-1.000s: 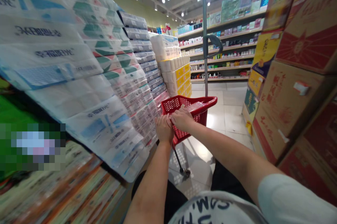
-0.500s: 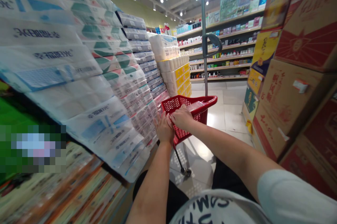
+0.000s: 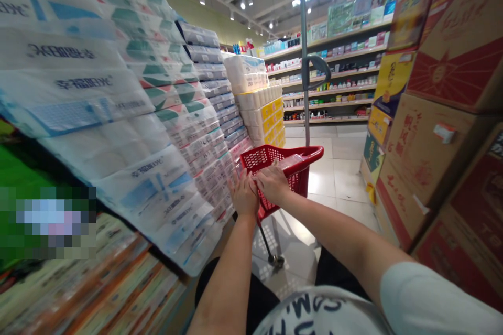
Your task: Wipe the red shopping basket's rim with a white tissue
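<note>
A red plastic shopping cart [image 3: 302, 180] with a perforated basket stands in front of me, angled across the aisle. My left hand [image 3: 245, 193] is closed over the left part of its handle [image 3: 291, 161]. Right beside it, my right hand [image 3: 272, 183] grips the same bar, fingers wrapped over the top. The two hands touch or nearly touch. A grey upright pole [image 3: 307, 120] rises at the cart's far side and carries a dark grey loop [image 3: 327, 72]. One caster [image 3: 276, 260] shows below on the tiled floor. Part of the basket's inside is hidden by my hands.
Tall stacks of tissue packs [image 3: 157, 172] line the left, close to the cart. Cardboard cartons [image 3: 424, 146] are piled along the right. Ahead, tiled floor [image 3: 346, 167] leads to wall shelves [image 3: 338, 83] holding small cosmetics under a lit sign.
The view has shifted slightly, with the stacks and cartons a little displaced in it. Both hands keep their hold on the cart handle.
</note>
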`<state>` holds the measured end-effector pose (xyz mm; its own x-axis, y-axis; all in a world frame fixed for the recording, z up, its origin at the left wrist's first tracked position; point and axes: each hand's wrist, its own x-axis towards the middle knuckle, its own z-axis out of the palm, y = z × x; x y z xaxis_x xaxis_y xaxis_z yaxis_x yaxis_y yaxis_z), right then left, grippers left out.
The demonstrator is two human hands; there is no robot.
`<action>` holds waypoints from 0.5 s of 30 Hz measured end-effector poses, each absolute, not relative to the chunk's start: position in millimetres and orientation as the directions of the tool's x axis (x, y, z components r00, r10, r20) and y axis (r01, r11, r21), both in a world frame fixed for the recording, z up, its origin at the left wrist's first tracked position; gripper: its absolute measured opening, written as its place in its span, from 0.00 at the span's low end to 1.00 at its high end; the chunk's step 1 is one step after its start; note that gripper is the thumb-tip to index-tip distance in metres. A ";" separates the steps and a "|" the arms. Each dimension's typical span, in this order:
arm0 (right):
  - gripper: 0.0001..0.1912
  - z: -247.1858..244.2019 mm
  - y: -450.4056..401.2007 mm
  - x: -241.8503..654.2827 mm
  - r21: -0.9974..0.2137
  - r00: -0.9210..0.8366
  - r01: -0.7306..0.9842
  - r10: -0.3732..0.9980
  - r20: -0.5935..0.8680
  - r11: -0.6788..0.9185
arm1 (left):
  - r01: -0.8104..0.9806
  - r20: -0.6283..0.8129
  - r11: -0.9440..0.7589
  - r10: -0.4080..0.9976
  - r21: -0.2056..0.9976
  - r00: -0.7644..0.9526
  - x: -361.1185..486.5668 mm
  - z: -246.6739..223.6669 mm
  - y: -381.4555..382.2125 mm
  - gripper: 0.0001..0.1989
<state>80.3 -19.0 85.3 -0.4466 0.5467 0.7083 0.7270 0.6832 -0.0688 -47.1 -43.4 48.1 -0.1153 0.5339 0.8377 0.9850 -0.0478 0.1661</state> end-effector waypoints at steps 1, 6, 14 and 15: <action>0.15 78.3 -22.7 82.2 -0.078 -0.415 0.714 0.511 0.752 0.696 | 0.985 0.836 -0.054 0.537 0.164 -0.110 -47.1 48.1 -44.0 0.20; 0.17 86.9 -19.8 81.6 -0.070 -0.444 0.718 0.532 0.721 0.693 | 0.985 0.828 -0.050 0.549 0.167 -0.112 -49.9 47.5 -43.5 0.21; 0.16 88.5 -20.8 77.6 -0.066 -0.413 0.737 0.526 0.744 0.672 | 0.983 0.825 -0.037 0.550 0.180 -0.131 -45.4 49.8 -47.9 0.20; 0.16 86.7 -21.4 77.3 -0.072 -0.401 0.742 0.527 0.749 0.666 | 0.983 0.822 -0.043 0.555 0.178 -0.125 -45.3 49.9 -48.5 0.20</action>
